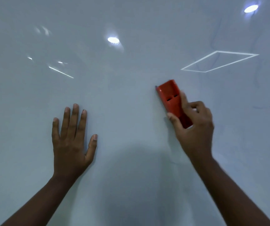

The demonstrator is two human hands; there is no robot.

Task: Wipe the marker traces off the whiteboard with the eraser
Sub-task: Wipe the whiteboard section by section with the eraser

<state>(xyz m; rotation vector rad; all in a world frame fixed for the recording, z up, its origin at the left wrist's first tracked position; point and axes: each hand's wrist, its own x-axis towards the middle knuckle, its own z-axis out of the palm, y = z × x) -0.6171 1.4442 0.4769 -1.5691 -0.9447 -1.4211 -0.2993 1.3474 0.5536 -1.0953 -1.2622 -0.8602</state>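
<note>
My two hands are up against one whiteboard, a glossy pale grey-blue surface that fills the whole view. My left hand lies flat on it, palm to the board, with all four fingers straight and close together and the thumb spread out to the side, holding nothing. My right hand grips the one eraser, an orange-red plastic block. My thumb presses along its left edge and my curled fingers wrap its right side and lower end. The eraser sits right of centre on the board, tilted with its top leaning left, and a thin dark strip of its pad shows at its upper left edge where it meets the surface. The hand and eraser are slightly blurred. The two hands are well apart, the left one lower and to the left. Faint marker traces remain to the right of the eraser: thin bluish curves and lines, too pale to count with any certainty, running from the upper right down toward the middle right. The board also carries reflections: two bright round ceiling lights, one outlined rectangular panel, and several short white streaks on the left. A dim shadow lies low on the board between my two forearms.
</note>
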